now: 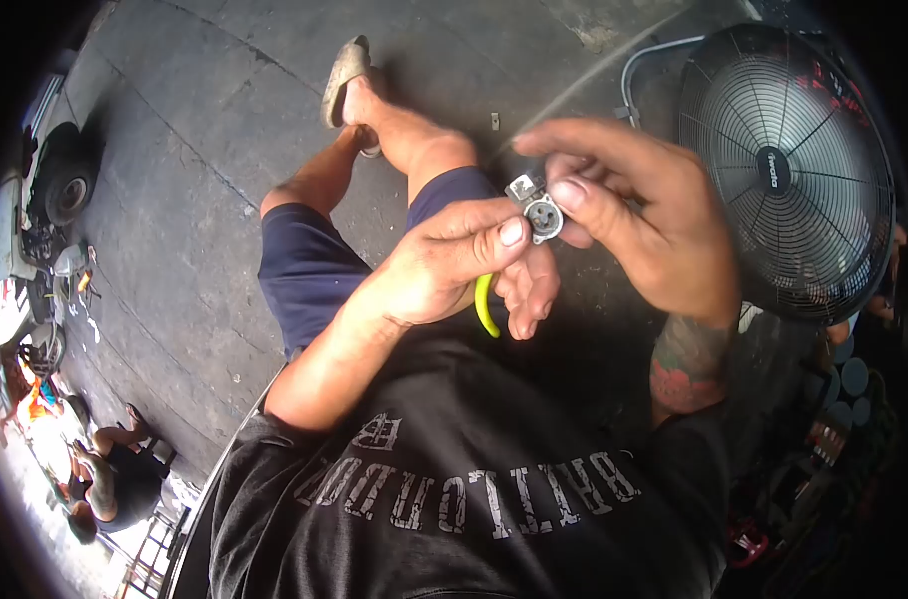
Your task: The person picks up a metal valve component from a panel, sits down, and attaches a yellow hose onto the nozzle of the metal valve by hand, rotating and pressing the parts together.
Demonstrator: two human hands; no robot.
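Out in front of my chest, my left hand [454, 250] pinches a small round metal connector [545, 219] between thumb and fingers. Its face has several dark pins or holes, and a flange runs around it. A square metal piece [523, 188] sits against its upper left; I cannot tell whether the two are joined. From the right, my right hand [648, 215] presses its thumb at the connector's upper edge, fingers bent behind, index finger raised. A curved yellow-green handle [488, 305] sticks out below my left palm; the rest of that tool is hidden.
A large round fan [778, 172] stands close on the right. A small flat piece [495, 121] lies on the dark floor [224, 110]. A wheeled vehicle [67, 186] is at the far left, and another person [124, 479] is at the lower left.
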